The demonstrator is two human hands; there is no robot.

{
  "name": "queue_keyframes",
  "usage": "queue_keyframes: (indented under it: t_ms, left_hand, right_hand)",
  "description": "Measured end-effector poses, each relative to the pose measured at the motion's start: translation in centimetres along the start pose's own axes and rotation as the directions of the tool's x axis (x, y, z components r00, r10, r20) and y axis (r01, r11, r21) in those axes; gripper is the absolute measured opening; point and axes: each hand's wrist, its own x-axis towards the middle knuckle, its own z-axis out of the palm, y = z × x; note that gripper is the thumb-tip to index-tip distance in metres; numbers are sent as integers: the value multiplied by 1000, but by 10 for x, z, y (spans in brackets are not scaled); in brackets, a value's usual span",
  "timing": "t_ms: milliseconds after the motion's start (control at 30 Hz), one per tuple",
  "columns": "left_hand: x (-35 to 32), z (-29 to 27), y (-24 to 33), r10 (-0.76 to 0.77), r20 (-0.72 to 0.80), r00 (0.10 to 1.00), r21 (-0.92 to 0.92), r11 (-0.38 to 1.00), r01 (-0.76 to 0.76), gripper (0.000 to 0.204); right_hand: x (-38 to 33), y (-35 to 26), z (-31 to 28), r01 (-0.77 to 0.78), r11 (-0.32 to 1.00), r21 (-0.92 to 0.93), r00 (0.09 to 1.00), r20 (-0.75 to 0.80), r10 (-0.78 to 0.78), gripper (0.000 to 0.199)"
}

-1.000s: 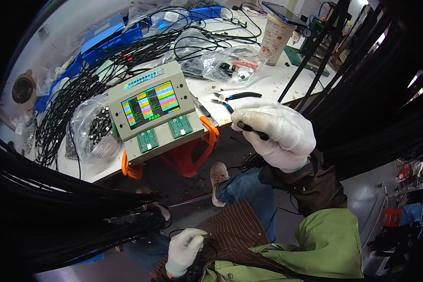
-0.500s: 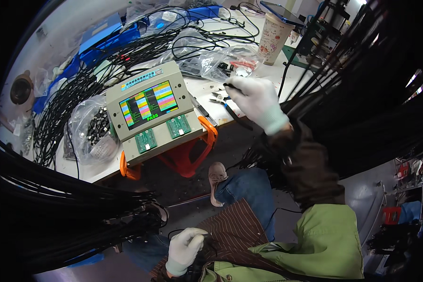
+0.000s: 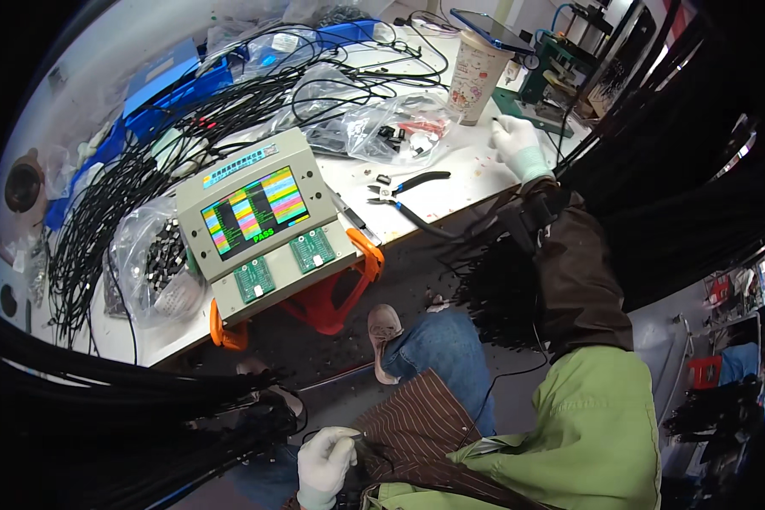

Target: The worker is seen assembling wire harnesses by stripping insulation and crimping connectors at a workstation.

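Observation:
My left hand [image 3: 325, 466], in a white glove, is low in front of my lap with its fingers pinched together. A thin black cable [image 3: 374, 445] runs at its fingertips over the striped apron. My right hand [image 3: 518, 143], also gloved in white, reaches far over the table's right side with curled fingers. A tiny dark spot shows at its fingertips, too small to name. It is close to a patterned paper cup [image 3: 474, 78] and the green base of a bench press [image 3: 540, 110]. Wire cutters [image 3: 384, 193] with blue and black handles lie spread on the white table.
A grey tester [image 3: 314, 180] with a lit colour screen and two green circuit boards [image 3: 313, 249] stands on the table. Orange clamps [image 3: 365, 255] sit at its front. Around it are bags of connectors [image 3: 168, 259] and black cables [image 3: 102, 229]. A phone [image 3: 491, 30] rests on the cup.
My right hand has moved right and away from the cutters, over to the cup and press. The view has shifted slightly. My left hand remains low at my lap.

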Motion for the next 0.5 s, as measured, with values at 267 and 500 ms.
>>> queue_keyframes:
  t_ms: [267, 500]
  left_hand:
    - [15, 0, -4, -54, -9, 998, -38, 998, 54, 13]
    - [22, 0, -7, -18, 47, 999, -98, 995, 23, 13]
  right_hand:
    - [75, 68, 0, -146, 967, 209, 986, -49, 160, 26]
    - [46, 41, 9, 52, 962, 269, 974, -227, 11, 23]
